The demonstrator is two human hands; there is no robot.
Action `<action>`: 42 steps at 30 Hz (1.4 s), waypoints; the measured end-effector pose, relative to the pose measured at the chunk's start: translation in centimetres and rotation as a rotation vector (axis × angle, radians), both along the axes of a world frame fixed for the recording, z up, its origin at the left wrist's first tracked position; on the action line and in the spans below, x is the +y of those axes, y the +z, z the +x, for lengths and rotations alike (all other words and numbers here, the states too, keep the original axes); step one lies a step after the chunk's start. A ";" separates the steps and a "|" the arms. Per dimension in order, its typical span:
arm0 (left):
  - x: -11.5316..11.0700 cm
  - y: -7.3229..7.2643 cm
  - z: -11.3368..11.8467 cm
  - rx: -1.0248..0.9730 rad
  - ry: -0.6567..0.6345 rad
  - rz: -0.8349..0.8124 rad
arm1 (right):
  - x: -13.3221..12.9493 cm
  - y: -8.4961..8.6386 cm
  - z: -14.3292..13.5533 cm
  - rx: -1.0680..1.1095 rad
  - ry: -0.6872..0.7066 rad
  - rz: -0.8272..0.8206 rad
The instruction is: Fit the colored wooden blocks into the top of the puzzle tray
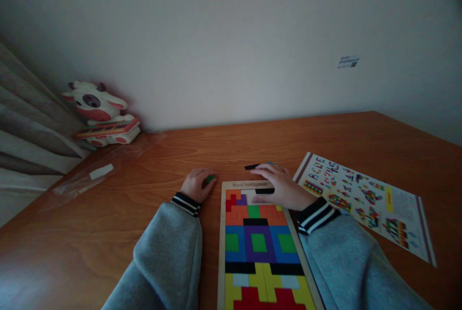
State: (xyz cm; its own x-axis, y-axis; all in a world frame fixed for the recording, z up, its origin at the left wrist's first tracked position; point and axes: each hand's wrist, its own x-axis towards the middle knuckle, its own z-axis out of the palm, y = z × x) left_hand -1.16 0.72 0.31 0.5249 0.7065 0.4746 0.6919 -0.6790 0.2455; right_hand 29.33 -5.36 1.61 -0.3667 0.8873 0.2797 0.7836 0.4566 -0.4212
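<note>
A wooden block puzzle board [221, 233] lies before me, its frame filled with coloured pieces except for pale bare spots near the top. My left hand [198, 185] rests on the table just left of the board, its fingers closed on a small green block [208, 179]. Over the board's upper right is my right hand [277, 187], thumb and fingers apart. Between them a black piece [264, 191] shows near the board's top edge, partly hidden by the hand. Beyond the fingertips another black piece [251, 167] lies on the table, and a bit of a blue piece [270, 162] peeks out behind the knuckles.
A printed pattern sheet [364, 199] lies on the wooden table [173, 156] at the right. At the back left stands a cow-shaped toy keyboard [104, 115], with clear plastic wrap [77, 177] near the curtain [29, 122]. The wall [231, 50] bounds the table's far side.
</note>
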 end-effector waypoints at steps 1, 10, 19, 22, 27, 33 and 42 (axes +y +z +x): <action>0.0 0.0 0.0 0.000 0.000 -0.002 | 0.1 -0.1 0.1 0.010 -0.032 0.015; 0.1 -0.1 -0.2 0.009 -0.016 0.003 | 1.2 -0.8 0.9 0.049 -0.120 0.120; -0.1 0.0 -0.1 -0.015 -0.028 -0.006 | 2.0 -1.7 2.1 0.079 -0.211 0.163; -0.1 -0.1 -0.2 -0.032 -0.014 -0.025 | 2.0 -1.6 2.8 0.078 -0.260 0.187; -0.2 0.0 -0.2 -0.085 0.013 -0.044 | 1.9 -1.6 4.1 0.009 -0.345 0.212; -0.5 0.2 0.3 -0.102 -0.052 -0.042 | 2.0 -2.3 4.4 -0.007 -0.372 0.184; -0.7 0.4 0.5 -0.093 -0.072 -0.059 | 1.7 -1.4 3.7 0.013 -0.350 0.128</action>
